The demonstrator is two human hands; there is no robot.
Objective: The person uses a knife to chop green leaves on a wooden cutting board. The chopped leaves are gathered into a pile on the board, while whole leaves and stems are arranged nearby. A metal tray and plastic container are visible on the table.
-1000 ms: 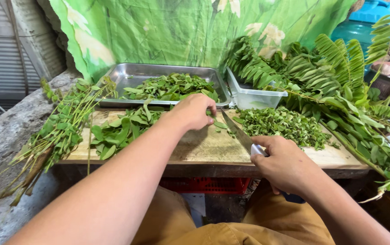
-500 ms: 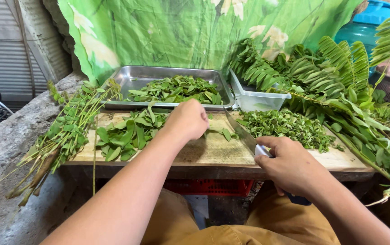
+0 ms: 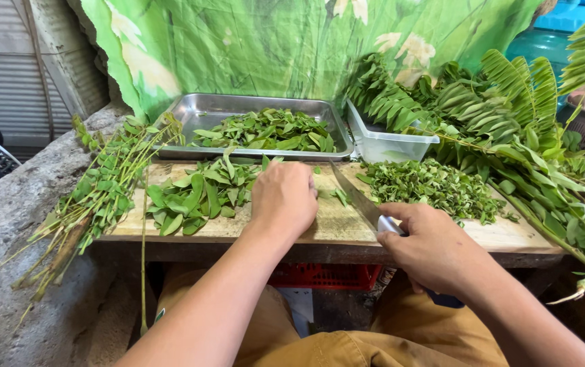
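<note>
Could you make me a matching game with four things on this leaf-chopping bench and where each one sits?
Things:
1. metal tray
2. knife
3. chopped leaves
4. leafy stems

Places:
A. held in the right hand
B. heaped on the board's right part
C. at the back, holding whole leaves
D. draped over the board's left end

Pairs: 1-C, 2-A, 3-B, 4-D

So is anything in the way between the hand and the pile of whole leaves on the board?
Nothing visible. The left hand already rests at the edge of the whole leaves on the wooden board. The right hand holds the knife on the other side.
</note>
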